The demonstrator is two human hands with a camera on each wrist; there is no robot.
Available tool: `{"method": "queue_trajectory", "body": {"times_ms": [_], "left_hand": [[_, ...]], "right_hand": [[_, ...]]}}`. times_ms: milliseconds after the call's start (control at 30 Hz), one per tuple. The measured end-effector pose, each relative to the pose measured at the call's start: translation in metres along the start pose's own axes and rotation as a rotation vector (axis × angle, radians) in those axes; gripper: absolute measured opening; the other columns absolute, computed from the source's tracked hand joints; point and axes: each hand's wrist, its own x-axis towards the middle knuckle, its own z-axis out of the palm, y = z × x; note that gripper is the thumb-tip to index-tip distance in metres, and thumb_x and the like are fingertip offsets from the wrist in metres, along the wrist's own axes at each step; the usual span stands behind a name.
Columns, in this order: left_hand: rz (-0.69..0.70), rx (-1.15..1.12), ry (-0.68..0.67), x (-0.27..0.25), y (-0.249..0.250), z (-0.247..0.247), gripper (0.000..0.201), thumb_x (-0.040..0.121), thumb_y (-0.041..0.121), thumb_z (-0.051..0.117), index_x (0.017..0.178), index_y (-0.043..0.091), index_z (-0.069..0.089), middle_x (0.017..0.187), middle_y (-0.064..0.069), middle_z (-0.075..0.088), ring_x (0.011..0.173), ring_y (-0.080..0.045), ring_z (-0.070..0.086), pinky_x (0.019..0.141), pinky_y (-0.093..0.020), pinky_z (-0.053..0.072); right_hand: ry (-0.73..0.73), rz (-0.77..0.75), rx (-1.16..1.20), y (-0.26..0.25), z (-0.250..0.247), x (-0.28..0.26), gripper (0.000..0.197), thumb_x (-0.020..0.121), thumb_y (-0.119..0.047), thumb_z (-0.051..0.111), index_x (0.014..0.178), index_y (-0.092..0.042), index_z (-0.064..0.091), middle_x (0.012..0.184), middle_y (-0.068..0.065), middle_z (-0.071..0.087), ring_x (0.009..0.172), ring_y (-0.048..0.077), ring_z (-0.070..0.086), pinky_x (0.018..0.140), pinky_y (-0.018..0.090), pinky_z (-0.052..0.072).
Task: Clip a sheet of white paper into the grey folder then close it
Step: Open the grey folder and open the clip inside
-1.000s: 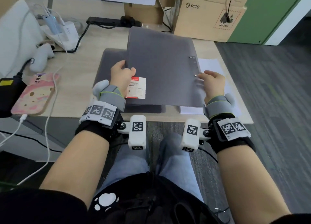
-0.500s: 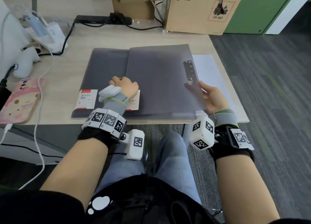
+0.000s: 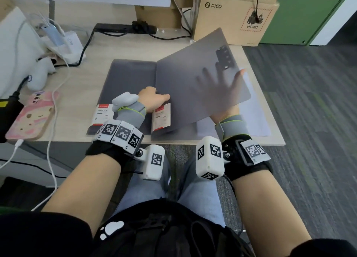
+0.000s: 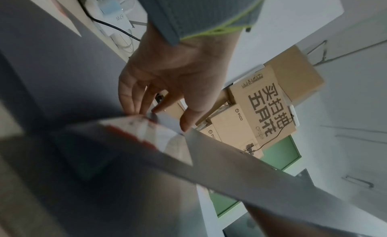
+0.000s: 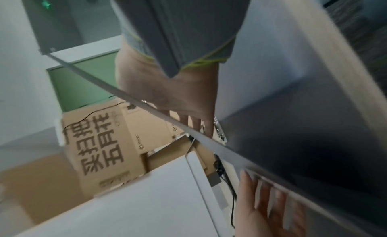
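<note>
The grey folder point(image 3: 193, 86) lies near the front edge of the worktop point(image 3: 92, 78), partly on top of a second grey folder point(image 3: 127, 78) spread to its left. Its translucent cover is raised at a slant, with the metal clip point(image 3: 225, 58) showing dark near the cover's far right corner. The right hand point(image 3: 218, 84) is under that cover, fingers spread and straight, palm against its underside; it carries the sheet up rather than pinching it, most likely so the cover swings open about the spine. The left hand point(image 3: 152, 100) sits at the spine side, by the red-and-white label point(image 3: 161, 119); in the left wrist view its fingers point(image 4: 134, 98) bend down onto the folder's edge and appear to nip it, probably to keep the lower half from sliding as the cover lifts. The white paper point(image 3: 257, 111) rests flat on the worktop just to the right, partly beneath the raised cover, not yet inside. I judge this to be the opening step; 2 remain, clipping the sheet and closing. The thin cover looks flexible and may sag off the open palm.
</note>
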Motion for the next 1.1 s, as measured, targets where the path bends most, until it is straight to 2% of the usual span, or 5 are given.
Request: {"method": "queue_trajectory", "body": {"times_ms": [233, 567, 800, 967, 1100], "left_hand": [[0.121, -0.450, -0.299, -0.019, 0.004, -0.040, 0.048, 0.094, 0.051, 0.037, 0.117, 0.013, 0.058, 0.127, -0.009, 0.060, 0.092, -0.027, 0.066, 0.085, -0.033, 0.053], [0.388, -0.757, -0.256, -0.042, -0.017, -0.129, 0.068, 0.088, 0.063, 0.018, 0.122, 0.023, 0.061, 0.117, -0.003, 0.067, 0.098, -0.020, 0.065, 0.065, -0.026, 0.054], [0.149, -1.024, 0.021, -0.022, -0.084, -0.165, 0.058, 0.056, 0.030, 0.059, 0.109, 0.007, 0.055, 0.110, -0.020, 0.052, 0.099, -0.030, 0.047, 0.088, -0.041, 0.036], [-0.044, -0.855, 0.216, -0.016, -0.123, -0.165, 0.008, 0.057, 0.014, 0.059, 0.060, 0.012, 0.052, 0.051, -0.001, 0.055, 0.049, -0.014, 0.051, 0.054, -0.018, 0.041], [-0.186, -0.719, 0.202, 0.005, -0.154, -0.157, 0.030, 0.061, 0.032, 0.063, 0.084, 0.011, 0.065, 0.088, -0.010, 0.068, 0.081, -0.021, 0.063, 0.079, -0.031, 0.050]], "right_hand": [[0.019, -0.153, -0.430, 0.005, 0.050, 0.010, 0.022, 0.100, -0.021, 0.033, 0.109, -0.015, 0.053, 0.083, -0.005, 0.055, 0.088, 0.012, 0.049, 0.085, 0.024, 0.044], [-0.257, -0.324, -0.942, 0.075, 0.132, 0.036, 0.073, 0.080, -0.039, 0.057, 0.144, -0.012, 0.034, 0.151, 0.001, 0.036, 0.137, 0.006, 0.031, 0.114, 0.018, 0.026], [-0.284, -0.259, -1.268, 0.135, 0.143, 0.065, 0.059, 0.073, -0.039, 0.066, 0.128, -0.021, 0.054, 0.143, 0.007, 0.043, 0.139, 0.019, 0.030, 0.119, 0.038, 0.022], [-0.197, -0.032, -1.271, 0.166, 0.138, 0.088, 0.041, 0.083, -0.022, 0.067, 0.121, -0.007, 0.061, 0.110, 0.003, 0.058, 0.104, 0.012, 0.053, 0.078, 0.013, 0.040], [-0.159, 0.029, -1.324, 0.179, 0.128, 0.103, 0.041, 0.086, -0.019, 0.065, 0.123, -0.005, 0.060, 0.106, 0.001, 0.058, 0.098, 0.010, 0.051, 0.072, 0.007, 0.037]]}}
